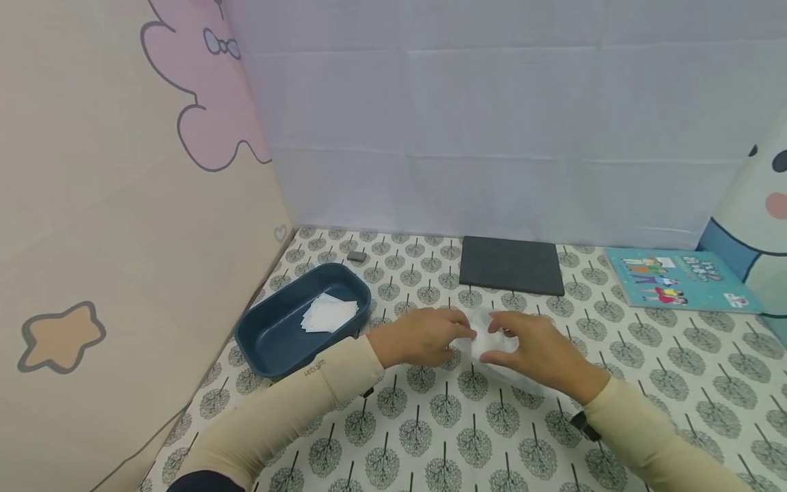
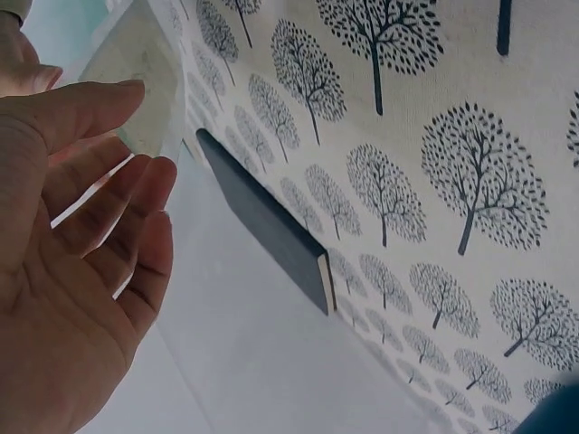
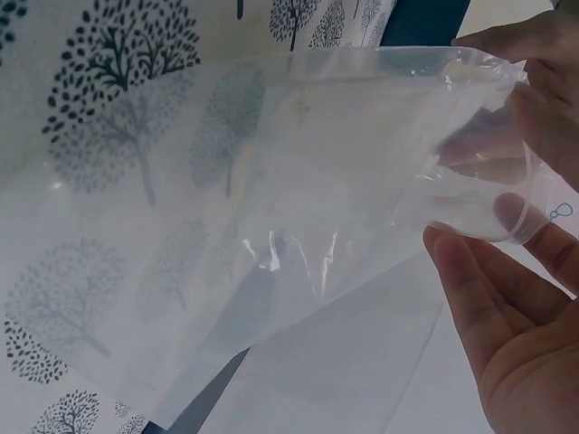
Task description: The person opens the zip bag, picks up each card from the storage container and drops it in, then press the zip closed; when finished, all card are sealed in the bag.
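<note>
A clear plastic bag (image 1: 482,345) lies between my two hands over the patterned tablecloth. In the right wrist view the bag (image 3: 317,181) spreads wide and its mouth stands parted, with a pale sheet-like shape showing through the film. My left hand (image 1: 427,335) holds one side of the mouth between thumb and fingers. On the opposite side my right hand (image 1: 544,352) pinches the edge, thumb and fingertips spread around the opening. In the left wrist view, the left hand (image 2: 86,235) has curved fingers, and its thumb overlaps the bag.
Left of the hands stands a dark blue basin (image 1: 267,348) with white cards (image 1: 330,314) inside. Behind it lies a small grey block (image 1: 356,256). A black flat board (image 1: 510,266) is at the back, and a turquoise picture book (image 1: 682,280) at back right. Cloth walls enclose the table.
</note>
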{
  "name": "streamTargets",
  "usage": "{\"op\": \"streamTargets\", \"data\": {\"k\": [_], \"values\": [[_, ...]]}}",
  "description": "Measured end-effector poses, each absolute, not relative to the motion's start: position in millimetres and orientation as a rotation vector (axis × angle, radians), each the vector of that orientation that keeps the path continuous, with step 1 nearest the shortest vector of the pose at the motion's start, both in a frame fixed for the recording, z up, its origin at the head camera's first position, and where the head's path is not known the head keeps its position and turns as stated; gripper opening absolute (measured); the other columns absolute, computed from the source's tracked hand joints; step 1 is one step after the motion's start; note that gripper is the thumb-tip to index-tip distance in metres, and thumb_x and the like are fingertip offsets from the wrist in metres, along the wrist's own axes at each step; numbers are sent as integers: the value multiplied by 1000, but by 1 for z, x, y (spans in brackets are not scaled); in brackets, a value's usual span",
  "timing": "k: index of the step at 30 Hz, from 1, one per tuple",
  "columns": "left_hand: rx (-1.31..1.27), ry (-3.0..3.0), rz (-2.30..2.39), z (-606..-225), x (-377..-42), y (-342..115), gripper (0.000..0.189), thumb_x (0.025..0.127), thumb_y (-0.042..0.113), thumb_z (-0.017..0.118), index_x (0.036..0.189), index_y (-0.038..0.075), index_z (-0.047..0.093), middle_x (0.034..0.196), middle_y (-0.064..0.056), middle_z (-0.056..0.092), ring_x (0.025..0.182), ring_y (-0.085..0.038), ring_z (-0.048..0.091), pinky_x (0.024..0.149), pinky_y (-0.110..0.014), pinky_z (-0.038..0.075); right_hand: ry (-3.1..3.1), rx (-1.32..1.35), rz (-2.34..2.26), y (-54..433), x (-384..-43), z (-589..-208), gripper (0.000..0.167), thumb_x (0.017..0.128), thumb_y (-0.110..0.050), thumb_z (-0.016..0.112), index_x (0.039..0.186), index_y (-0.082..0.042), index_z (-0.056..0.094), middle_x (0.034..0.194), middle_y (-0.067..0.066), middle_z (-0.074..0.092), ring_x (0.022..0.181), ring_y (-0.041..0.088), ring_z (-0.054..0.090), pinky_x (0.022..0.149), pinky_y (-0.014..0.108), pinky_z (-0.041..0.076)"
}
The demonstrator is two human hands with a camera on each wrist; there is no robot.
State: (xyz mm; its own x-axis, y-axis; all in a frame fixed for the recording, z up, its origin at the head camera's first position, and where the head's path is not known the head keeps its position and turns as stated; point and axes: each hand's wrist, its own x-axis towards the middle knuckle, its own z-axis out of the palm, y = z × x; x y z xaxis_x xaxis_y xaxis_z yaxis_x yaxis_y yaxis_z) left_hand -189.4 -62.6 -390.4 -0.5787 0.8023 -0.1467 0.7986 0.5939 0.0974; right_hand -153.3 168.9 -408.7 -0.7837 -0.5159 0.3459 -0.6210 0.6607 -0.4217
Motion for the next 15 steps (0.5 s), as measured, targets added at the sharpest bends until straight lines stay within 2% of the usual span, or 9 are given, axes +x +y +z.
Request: {"op": "streamTargets", "data": {"k": [3,7,15], "values": [[1369,2642,-37,-396,-188,-58,51,93,20,71,142,18,59,140,2,56,126,-14,54,102,-24,44,-2656,954,787,167,-153,-409,40,77,-36,88,103,-13,69,103,-1,72,85,16,65,71,36,55],[1424,2648,-86,-399,-187,-56,52,91,19,71,142,18,59,139,3,58,127,-15,54,106,-26,41,-2641,973,783,165,-154,-410,40,76,-35,88,103,-12,69,105,0,72,85,16,65,72,37,55],[1444,2724,38,-392,-193,-80,46,90,14,70,136,18,64,133,3,62,121,-14,57,100,-27,46,-2710,935,750,172,-154,-411,38,77,-34,87,104,-14,68,99,-1,70,84,15,63,69,37,53]]}}
